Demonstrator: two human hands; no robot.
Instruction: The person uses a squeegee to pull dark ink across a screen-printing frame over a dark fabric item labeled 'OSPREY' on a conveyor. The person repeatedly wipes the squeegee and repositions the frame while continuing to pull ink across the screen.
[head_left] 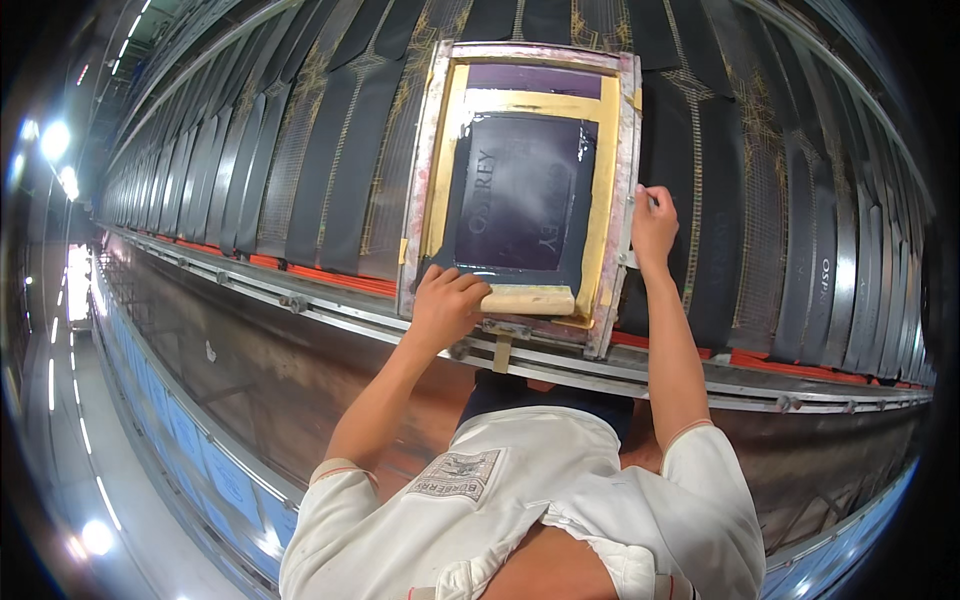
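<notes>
A screen-printing frame (pixel 626 150) lies over dark fabric pieces in front of me. Yellow tape lines its inner border, and its mesh (pixel 515 195) is dark, wet and shiny, with lettering showing through. At the near end of the mesh rests a squeegee (pixel 535 299) with a pale wooden handle. My left hand (pixel 450 305) is closed around the squeegee's left end, close to the frame's near left corner. On the far side of the frame, my right hand (pixel 655 225) pinches its right edge, fingers curled; the fingertips are partly hidden.
Rows of dark fabric pieces (pixel 345 165) with yellow patterned lines run along the long table to both sides. A metal rail (pixel 330 308) with small clamps and an orange-red strip (pixel 380 284) follow the near edge. Blue panels (pixel 205 440) stand at lower left.
</notes>
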